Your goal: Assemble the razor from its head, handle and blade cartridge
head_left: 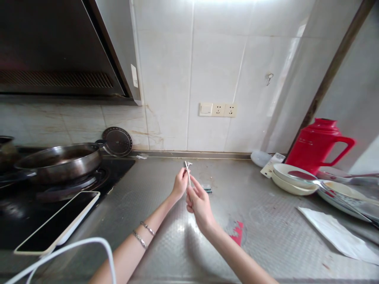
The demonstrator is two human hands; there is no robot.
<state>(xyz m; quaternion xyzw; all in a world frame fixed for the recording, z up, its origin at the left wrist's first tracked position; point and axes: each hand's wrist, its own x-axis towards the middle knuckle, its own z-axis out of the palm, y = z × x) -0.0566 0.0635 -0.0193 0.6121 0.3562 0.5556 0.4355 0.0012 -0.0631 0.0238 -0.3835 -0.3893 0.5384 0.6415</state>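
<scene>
Both my hands are raised over the middle of the steel counter (pixel 148 189), close together. Pinched in my right hand (pixel 201 203) is a thin white stick (pixel 188 173), pointing up and away. My left hand (pixel 180 185) is closed just left of it, fingertips at a small silvery thing (pixel 189 163) too small to name. The stick's upper end crosses in front of or touches this thing; I cannot tell which. Behind my right hand lies a small clear and dark-green item (pixel 207 189), partly hidden.
To the left, a steel pan (pixel 62 161) sits on the black stove (pixel 14 221), with a phone (pixel 59 225) at its edge and a white cable (pixel 97 240) in front. At right stand a red thermos jug (pixel 314 144), stacked bowls (pixel 291 185), plates and a white paper (pixel 337 234).
</scene>
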